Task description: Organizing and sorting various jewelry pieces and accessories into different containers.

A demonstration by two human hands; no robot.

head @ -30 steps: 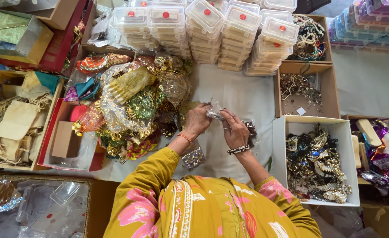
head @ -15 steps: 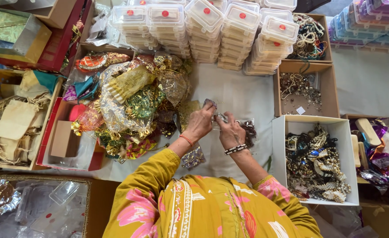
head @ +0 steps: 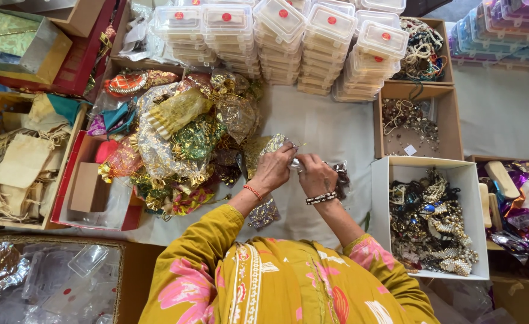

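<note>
Centrally, both hands together above white-covered surface [head: 327,129]: left hand [head: 271,172] and right hand [head: 316,176] pinch small clear packet [head: 296,163] between fingertips. Pile of shiny organza pouches [head: 180,141] just left of hands. White box of jewellery [head: 433,219] right; stacked clear plastic containers [head: 279,42] beyond.

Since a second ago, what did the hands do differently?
Both hands slid a little left toward the shiny pile. The left hand rose to pinch a small silvery pouch; the right hand keeps gripping the clear packet between them. The stacked boxes and the jewellery tray stayed put.
</note>
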